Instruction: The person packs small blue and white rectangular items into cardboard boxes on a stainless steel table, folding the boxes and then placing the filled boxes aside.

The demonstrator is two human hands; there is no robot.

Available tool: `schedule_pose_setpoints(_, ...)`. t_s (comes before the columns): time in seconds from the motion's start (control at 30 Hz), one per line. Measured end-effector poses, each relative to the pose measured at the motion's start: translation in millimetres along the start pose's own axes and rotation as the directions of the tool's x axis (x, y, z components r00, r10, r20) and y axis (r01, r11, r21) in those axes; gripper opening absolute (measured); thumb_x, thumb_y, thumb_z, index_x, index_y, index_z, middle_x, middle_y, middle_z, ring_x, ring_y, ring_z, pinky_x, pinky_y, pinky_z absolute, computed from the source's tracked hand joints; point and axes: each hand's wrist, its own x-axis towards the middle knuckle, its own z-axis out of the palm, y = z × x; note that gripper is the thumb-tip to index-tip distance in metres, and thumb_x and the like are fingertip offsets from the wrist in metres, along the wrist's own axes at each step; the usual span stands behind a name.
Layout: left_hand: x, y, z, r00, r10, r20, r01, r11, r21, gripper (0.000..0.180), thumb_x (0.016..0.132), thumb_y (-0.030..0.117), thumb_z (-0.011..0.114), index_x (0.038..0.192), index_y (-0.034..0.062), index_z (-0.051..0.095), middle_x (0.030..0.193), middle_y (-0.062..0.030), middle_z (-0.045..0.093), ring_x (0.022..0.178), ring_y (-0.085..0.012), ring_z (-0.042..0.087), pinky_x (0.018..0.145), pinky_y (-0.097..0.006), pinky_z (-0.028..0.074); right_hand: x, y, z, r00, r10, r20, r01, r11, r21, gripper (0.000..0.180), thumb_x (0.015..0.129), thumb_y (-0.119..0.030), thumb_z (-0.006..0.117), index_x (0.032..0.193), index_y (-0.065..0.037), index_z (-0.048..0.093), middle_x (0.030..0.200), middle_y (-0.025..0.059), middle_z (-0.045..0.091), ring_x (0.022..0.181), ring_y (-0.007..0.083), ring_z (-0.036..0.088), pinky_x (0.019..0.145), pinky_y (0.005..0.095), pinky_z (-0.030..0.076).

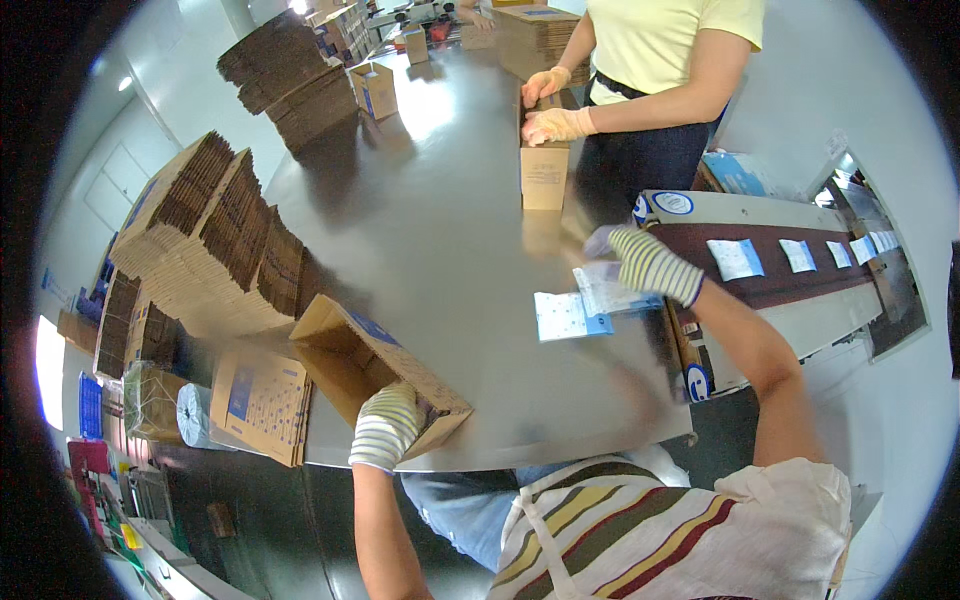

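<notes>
striped-gloved left hand at open cardboard carton, closure and grip unclear; striped-gloved right hand by white-and-blue packets, fingers blurred, hold unclear; metal worktop.

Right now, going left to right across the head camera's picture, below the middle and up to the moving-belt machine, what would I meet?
Blue crate → blue roll → nearest flat cartons → left hand → right hand → packets on the belt.
</notes>
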Motion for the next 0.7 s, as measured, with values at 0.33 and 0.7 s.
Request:
schedule_pose_setpoints(0.33,-1,-8,11,0.999,-0.002,-0.047,0.0,0.999,-0.039,0.026,0.077,0.025,0.056,0.078,0.0006,0.066,0.083,-0.0207,0.064,0.082,-0.0356,0.061,0.076,-0.042,0.048,26,58,-83,0.851,0.289,0.439,-0.101,0.91,-0.402,0.038,0.075,-0.021,0.071,0.106,-0.002,0.061,0.106,0.0147,0.064,0.1,0.0294,0.06,0.087,0.0358,0.047)
schedule_pose_setpoints(0.7,1,-9,15,0.998,0.025,-0.052,-0.026,1.0,-0.016,0.029,0.08,0.028,0.055,0.082,0.0023,0.067,0.085,-0.02,0.065,0.084,-0.0349,0.062,0.075,-0.042,0.049,38,60,14,0.512,0.384,0.768,0.12,0.854,-0.507,0.06,0.064,-0.038,0.073,0.101,0.007,0.059,0.082,0.0196,0.065,0.077,0.0316,0.063,0.07,0.04,0.049)
